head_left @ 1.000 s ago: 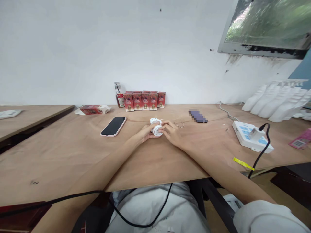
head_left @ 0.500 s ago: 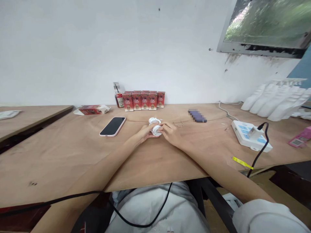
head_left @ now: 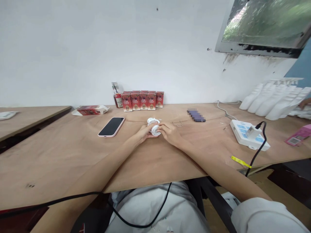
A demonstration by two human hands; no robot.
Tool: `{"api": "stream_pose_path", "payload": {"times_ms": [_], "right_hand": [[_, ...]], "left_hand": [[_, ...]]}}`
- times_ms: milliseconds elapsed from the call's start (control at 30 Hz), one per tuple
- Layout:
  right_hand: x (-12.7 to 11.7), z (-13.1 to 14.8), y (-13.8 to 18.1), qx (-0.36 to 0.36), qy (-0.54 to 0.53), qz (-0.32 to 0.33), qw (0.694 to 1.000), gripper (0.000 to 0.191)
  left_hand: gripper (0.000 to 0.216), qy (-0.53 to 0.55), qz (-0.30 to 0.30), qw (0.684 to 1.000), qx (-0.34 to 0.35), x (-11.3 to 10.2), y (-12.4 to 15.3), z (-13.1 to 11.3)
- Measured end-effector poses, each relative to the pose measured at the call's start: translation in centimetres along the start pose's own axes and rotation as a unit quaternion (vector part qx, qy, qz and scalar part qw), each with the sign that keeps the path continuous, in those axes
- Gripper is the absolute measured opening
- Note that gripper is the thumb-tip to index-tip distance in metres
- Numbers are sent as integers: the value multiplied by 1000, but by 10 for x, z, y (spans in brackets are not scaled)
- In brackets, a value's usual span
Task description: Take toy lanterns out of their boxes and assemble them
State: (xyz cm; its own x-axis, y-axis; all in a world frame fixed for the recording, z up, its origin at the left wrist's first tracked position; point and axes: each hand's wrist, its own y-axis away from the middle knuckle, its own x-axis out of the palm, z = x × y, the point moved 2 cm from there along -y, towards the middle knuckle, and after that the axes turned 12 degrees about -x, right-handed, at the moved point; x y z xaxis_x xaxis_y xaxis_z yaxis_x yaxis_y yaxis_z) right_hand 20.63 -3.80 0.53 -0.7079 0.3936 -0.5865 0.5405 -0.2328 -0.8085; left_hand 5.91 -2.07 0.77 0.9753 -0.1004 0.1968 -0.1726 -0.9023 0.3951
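In the middle of the table, a small white coil (head_left: 155, 130) is between both my hands, wound in rings; whether it is cable or band I cannot tell. My left hand (head_left: 143, 133) is closed around it from the left, with the fingers partly hidden underneath. The fingers of my right hand (head_left: 170, 133) pinch its right side. A looser white loop (head_left: 153, 120) shows just behind the coil. Close by on the right, a thin bent wire piece (head_left: 178, 124) lies on the wood.
Left stands a phone (head_left: 111, 127) lying flat. Behind are red boxes (head_left: 143, 101), a bottle (head_left: 118, 97) and an opened red carton (head_left: 90, 110). To the right are a dark blurred object (head_left: 196, 115), a power strip (head_left: 240, 134), a yellow strip (head_left: 240, 161) and white molded pieces (head_left: 275, 100).
The whole view has shifted slightly, so things appear a little further left. Both hands keep nearly the same hold on the white coil. Part of another person's hand now shows at the far right.
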Motion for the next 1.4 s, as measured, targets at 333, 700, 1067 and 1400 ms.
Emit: {"api": "stream_pose_path", "payload": {"times_ms": [333, 700, 1067, 1400], "right_hand": [[-3, 1, -3, -10, 20, 6, 1000, 21], [1, 4, -1, -37, 82, -2, 996, 23], [2, 4, 0, -67, 83, 26, 994, 25], [6, -4, 2, 10, -13, 8, 1000, 15]], "left_hand": [[27, -6, -19, 1000, 12, 3, 4, 1], [25, 3, -20, 1000, 10, 3, 2, 1], [29, -11, -9, 1000, 8, -1, -2, 2], [27, -26, -5, 1000, 15, -1, -1, 2]]}}
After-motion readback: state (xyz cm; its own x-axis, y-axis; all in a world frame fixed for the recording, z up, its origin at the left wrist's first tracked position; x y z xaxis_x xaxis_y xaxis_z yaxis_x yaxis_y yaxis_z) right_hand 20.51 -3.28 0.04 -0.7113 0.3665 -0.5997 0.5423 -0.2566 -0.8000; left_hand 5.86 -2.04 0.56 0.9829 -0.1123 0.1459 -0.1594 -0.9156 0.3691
